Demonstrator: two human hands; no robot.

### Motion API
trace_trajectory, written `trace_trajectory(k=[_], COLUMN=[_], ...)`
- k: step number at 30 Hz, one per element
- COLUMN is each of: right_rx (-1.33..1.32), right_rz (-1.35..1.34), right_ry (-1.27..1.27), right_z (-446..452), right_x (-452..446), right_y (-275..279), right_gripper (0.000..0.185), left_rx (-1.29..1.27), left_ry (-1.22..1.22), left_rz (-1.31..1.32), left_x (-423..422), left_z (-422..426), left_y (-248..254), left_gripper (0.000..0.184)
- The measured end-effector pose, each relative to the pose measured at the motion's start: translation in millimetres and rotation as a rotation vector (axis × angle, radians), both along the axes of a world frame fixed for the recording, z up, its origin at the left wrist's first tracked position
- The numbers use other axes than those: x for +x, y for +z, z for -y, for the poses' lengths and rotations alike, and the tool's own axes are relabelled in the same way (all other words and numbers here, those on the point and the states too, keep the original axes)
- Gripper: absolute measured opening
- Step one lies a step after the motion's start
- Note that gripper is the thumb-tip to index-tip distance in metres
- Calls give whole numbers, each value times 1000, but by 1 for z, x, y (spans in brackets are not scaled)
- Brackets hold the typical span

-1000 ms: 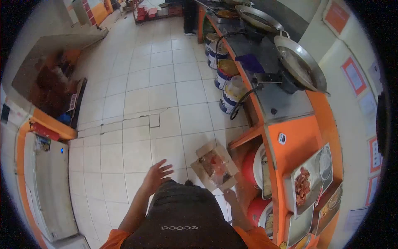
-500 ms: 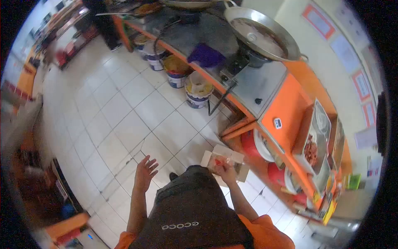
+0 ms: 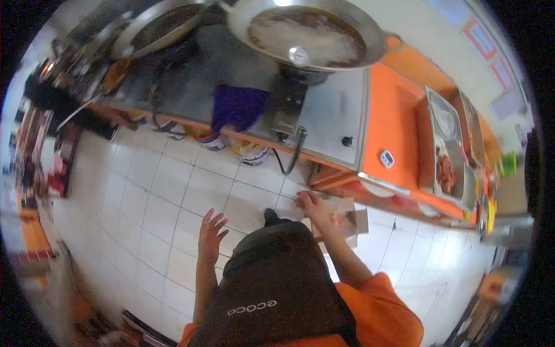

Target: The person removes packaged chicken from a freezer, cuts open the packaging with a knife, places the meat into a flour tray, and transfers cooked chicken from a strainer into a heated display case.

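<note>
My left hand (image 3: 211, 234) hangs over the tiled floor to the left of my dark apron (image 3: 277, 272), fingers apart and nothing in them. To the right of the apron, my right hand (image 3: 314, 209) is closed, its fingertips pressed together; what they hold, if anything, I cannot make out. An open cardboard box (image 3: 359, 221) sits just beyond and partly under my right forearm. Something reddish, perhaps in clear plastic, shows inside it.
The orange counter (image 3: 391, 110) carries a wide pan of liquid (image 3: 306, 37) with a round dial, a purple cloth (image 3: 237, 108), a small timer (image 3: 387, 158) and a tray (image 3: 426, 147) with reddish-brown pieces. Tubs (image 3: 251, 151) stand beneath. A person in dark clothes (image 3: 63, 107) is at far left.
My view has turned, bringing the counter and pan closer. My right hand has come up out of the box, to its upper left. My left hand stays open.
</note>
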State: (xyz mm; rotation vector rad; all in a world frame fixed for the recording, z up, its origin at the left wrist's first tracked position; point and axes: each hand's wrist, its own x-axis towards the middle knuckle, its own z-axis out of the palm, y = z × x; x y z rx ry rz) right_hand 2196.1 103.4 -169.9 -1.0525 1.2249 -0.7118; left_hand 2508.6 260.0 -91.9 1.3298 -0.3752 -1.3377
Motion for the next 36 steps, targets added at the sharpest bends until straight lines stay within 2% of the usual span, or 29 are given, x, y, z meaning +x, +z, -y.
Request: trace_trajectory(k=[3,6,7,9,10,12,14,16,18,20,24,25,28,29,30,31,33,35,36], right_rx=[-61,-82,-106,33,111,103,291,337,665,730,831,961,761,728,722,559,428,490,436], right_rz=[26,-121,-187,-277,-320,-461,-906,-1095,-970,-833,-693,-592,-930,-825,-834,-890,-890,-780,-812], right_ry=[-77,-176,-212,-403,-495,-636,-548,-526,-625,-730,-871,-909,-797,-773,-722,-715,-827,-1041,-1007], right_z=[17,6,-6,-42,-67,-133,-214,-312,-399,-469,-475,-433,-407,-400,-392,-394,-398,-371,-384], right_x=[17,6,-6,-30,-39,-63,-80,-80,-65,-49,-30,-37,-74,-102,-130,-159,-213,-266,-296], right_y=[16,15,-1,-18,-23,-61,-94,-131,-160,-184,-155,-100,-89,-80,-74,-79,-90,-52,-65], right_gripper=[37,37,36,36,36,35,33,31,28,28,27,28,28,29,30,30,29,28,27], left_rx=[33,96,151,216,231,258,259,259,283,316,312,303,297,301,304,309,323,348,345], left_ry=[-120,-269,-324,-449,-521,-655,-776,-858,-926,-985,-1074,-1087,-1093,-1086,-1083,-1079,-1078,-1064,-1024], left_rz=[-1,-67,-79,-97,-105,-98,-69,-88,-97,-94,-107,-101,-60,-41,-27,-13,8,17,52], left_x=[22,40,44,46,45,41,30,16,1,-21,-52,-59,-85,-94,-105,-118,-152,-195,-221], left_z=[48,90,103,132,145,165,187,201,207,209,204,202,192,186,180,172,157,134,119], left_y=[7,-9,-16,-30,-35,-46,-60,-72,-77,-76,-77,-78,-72,-70,-72,-77,-91,-108,-118], left_gripper=[69,67,67,66,66,65,64,63,61,60,59,59,59,59,59,60,60,61,61])
